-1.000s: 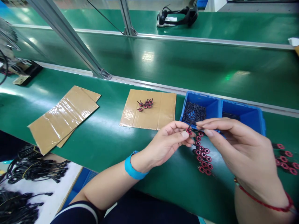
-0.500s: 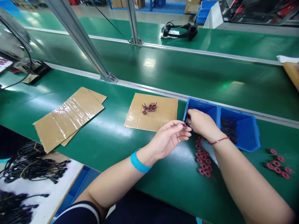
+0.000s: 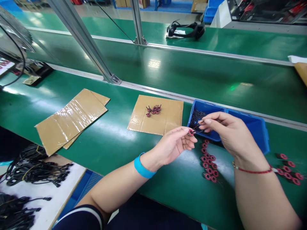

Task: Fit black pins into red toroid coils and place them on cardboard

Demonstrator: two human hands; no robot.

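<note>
A small red-and-black toroidal coil (image 3: 191,132) is pinched between the thumb and forefinger of my left hand (image 3: 174,143), its other fingers loosely curled. Thin dark leads reach from the coil toward my right hand (image 3: 232,135), whose thumb and fingers are closed on a small black sleeve (image 3: 202,125) at the lead ends. Exactly how sleeve and lead meet is too small to make out. Just behind both hands stands a blue divided bin (image 3: 265,132), with short black sleeves (image 3: 197,115) in its left compartment. My right hand partly covers the bin.
Several coils (image 3: 209,166) lie in a column near my right hand, more coils (image 3: 287,169) farther right. A cardboard sheet (image 3: 137,118) bears several coils with black-sleeved leads (image 3: 155,110). Other cardboard (image 3: 72,121) lies left. A metal post (image 3: 83,41) rises behind; cable bundles (image 3: 35,166) sit lower left.
My right hand has come out of the bin's left compartment and turned, now pinching a black sleeve by the coil's leads. My left hand stays nearly still with the coil.
</note>
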